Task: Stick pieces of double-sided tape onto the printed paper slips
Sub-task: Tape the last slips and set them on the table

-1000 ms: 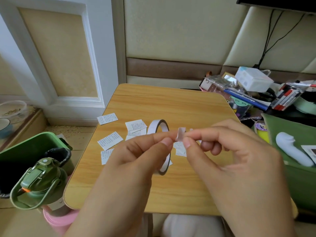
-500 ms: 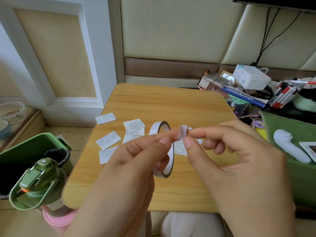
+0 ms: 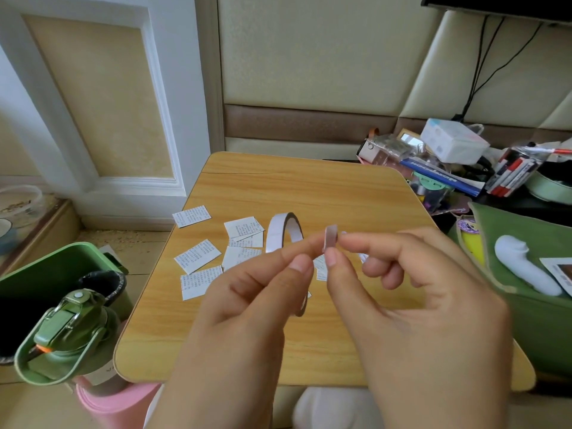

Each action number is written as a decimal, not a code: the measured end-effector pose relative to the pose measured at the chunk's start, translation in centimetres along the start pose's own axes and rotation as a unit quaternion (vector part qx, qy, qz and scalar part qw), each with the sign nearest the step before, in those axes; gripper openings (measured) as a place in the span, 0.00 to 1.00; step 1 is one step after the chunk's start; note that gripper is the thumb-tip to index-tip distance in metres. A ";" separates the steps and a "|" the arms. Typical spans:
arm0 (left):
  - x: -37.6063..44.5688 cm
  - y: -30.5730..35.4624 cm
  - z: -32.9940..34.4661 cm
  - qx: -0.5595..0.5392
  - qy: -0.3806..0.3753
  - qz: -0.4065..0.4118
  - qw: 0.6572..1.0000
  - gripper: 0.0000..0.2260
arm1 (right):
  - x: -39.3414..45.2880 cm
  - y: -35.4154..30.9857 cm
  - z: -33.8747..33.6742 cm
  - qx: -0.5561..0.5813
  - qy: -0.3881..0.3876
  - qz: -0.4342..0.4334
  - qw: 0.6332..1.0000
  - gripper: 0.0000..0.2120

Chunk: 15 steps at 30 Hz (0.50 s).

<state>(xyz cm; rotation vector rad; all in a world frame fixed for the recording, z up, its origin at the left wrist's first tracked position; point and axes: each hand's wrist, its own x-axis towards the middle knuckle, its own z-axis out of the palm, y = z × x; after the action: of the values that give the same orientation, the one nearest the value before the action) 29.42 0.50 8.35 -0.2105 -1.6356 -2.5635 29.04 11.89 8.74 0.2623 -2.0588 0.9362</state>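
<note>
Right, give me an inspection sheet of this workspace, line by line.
Surface: light wooden table, rounded corners.
Job's things: white printed paper slips scattered left of centre; white tape roll upright behind the hands; small tape piece pinched between both hands.
Clutter: green-lidded bottle, green bin, heap of boxes and pens far right.
Grippers: left hand and right hand pinch the piece.
Cables: black cables on wall.
Surroundings: padded wall panels.

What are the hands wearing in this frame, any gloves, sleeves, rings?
Both are bare: no gloves, rings, watch or markings on the left hand or the right hand. No sleeves show on the forearms down to the frame edge. Nails on the fingers are short and unpainted.
</note>
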 end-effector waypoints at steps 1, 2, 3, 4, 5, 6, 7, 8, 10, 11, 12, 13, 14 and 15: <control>0.1 0.0 -0.1 -0.014 -0.002 -0.011 1.000 0.16 | 0.1 0.1 -0.1 0.002 -0.009 0.000 1.000 0.02; 0.2 0.1 -0.2 -0.025 -0.005 -0.023 0.999 0.17 | 0.2 0.3 -0.2 0.003 -0.021 -0.004 1.000 0.02; 0.3 0.2 -0.3 -0.034 -0.011 -0.034 0.999 0.17 | 0.3 0.5 -0.3 0.000 -0.035 -0.015 0.999 0.02; 0.4 0.3 -0.4 -0.041 -0.019 -0.042 0.998 0.16 | 0.5 0.7 -0.5 -0.007 -0.046 -0.030 0.998 0.02; 0.5 0.4 -0.6 -0.044 -0.030 -0.049 0.997 0.16 | 0.7 0.8 -0.8 -0.015 -0.054 -0.046 0.997 0.03; 0.6 0.6 -0.7 -0.045 -0.040 -0.054 0.997 0.14 | 0.9 0.8 -1.1 -0.024 -0.062 -0.060 0.996 0.03; 0.7 0.7 -0.7 -0.043 -0.046 -0.061 0.996 0.13 | 1.1 0.8 -1.4 -0.033 -0.069 -0.075 0.994 0.03; 0.8 0.9 -0.8 -0.038 -0.046 -0.068 0.996 0.11 | 1.4 0.8 -1.7 -0.044 -0.076 -0.089 0.992 0.03; 0.7 1.1 -0.9 -0.027 -0.043 -0.080 0.996 0.10 | 1.8 0.8 -2.0 -0.057 -0.092 -0.108 0.988 0.03; 0.7 1.2 -0.8 -0.019 -0.043 -0.083 0.995 0.12 | 1.9 0.9 -2.0 -0.056 -0.103 -0.111 0.987 0.03; 0.6 1.3 -0.8 -0.009 -0.043 -0.083 0.996 0.12 | 2.0 1.0 -2.1 -0.054 -0.112 -0.113 0.986 0.02; 0.6 1.4 -0.7 0.001 -0.042 -0.083 0.996 0.12 | 2.1 1.1 -2.1 -0.053 -0.120 -0.113 0.985 0.02; 0.5 1.4 -0.7 0.009 -0.041 -0.081 0.996 0.12 | 2.1 1.1 -2.1 -0.053 -0.127 -0.112 0.984 0.02; 0.5 1.5 -0.7 0.014 -0.039 -0.081 0.996 0.12 | 2.1 1.2 -2.1 -0.053 -0.131 -0.111 0.984 0.02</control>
<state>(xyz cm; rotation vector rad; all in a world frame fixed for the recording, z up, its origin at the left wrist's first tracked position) 29.11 -0.78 9.45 -0.1848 -1.7838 -2.6794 28.41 14.47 10.51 0.5721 -2.2525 0.6823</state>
